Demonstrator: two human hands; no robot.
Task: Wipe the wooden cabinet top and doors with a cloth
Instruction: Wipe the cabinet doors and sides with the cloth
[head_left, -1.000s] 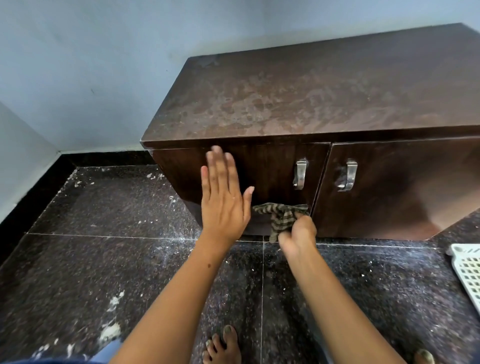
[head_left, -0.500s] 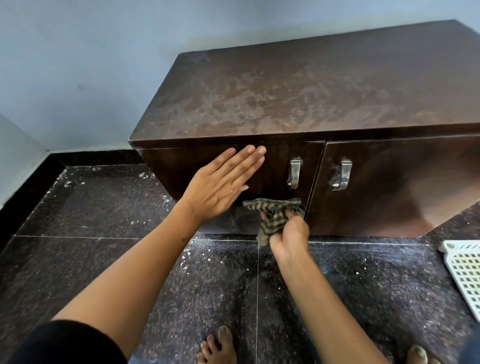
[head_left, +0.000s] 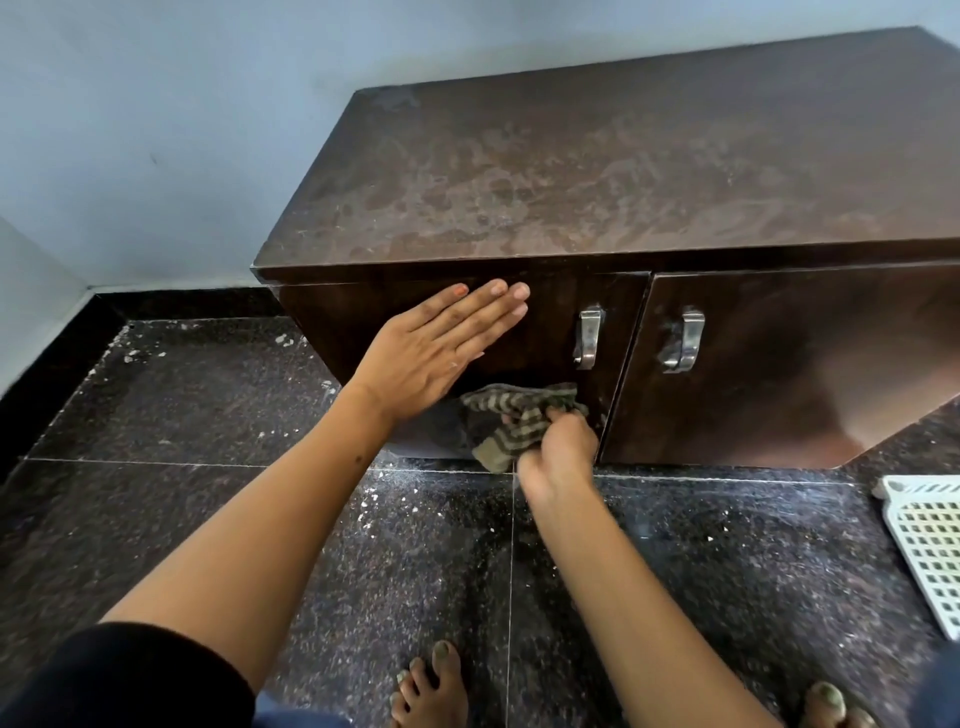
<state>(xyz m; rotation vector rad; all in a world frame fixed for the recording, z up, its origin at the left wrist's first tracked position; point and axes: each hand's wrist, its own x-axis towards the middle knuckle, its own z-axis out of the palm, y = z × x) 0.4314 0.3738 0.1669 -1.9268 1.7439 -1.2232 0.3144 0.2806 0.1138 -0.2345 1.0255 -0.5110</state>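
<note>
Below, your view takes in a dark speckled stone floor (head_left: 208, 519) laid in large tiles with pale grout lines and scattered white specks, bordered by a black skirting under pale blue walls (head_left: 156, 130) that meet in a corner at left. One low wooden cabinet (head_left: 597, 166) stands against the back wall; its top is streaked with dull, cloudy marks. Two doors face you, the left door (head_left: 550, 332) and the right door (head_left: 779, 374), each with one metal handle, two handles in all. Your left hand (head_left: 436, 353) lies flat on the left door, fingers straight and together. Your right hand (head_left: 558, 457) has its fingers curled round one striped cloth (head_left: 511, 423), pressed low on the left door near its bottom edge. One white lattice basket (head_left: 924, 545) sits on the floor at right. Two bare feet show at the bottom edge.
</note>
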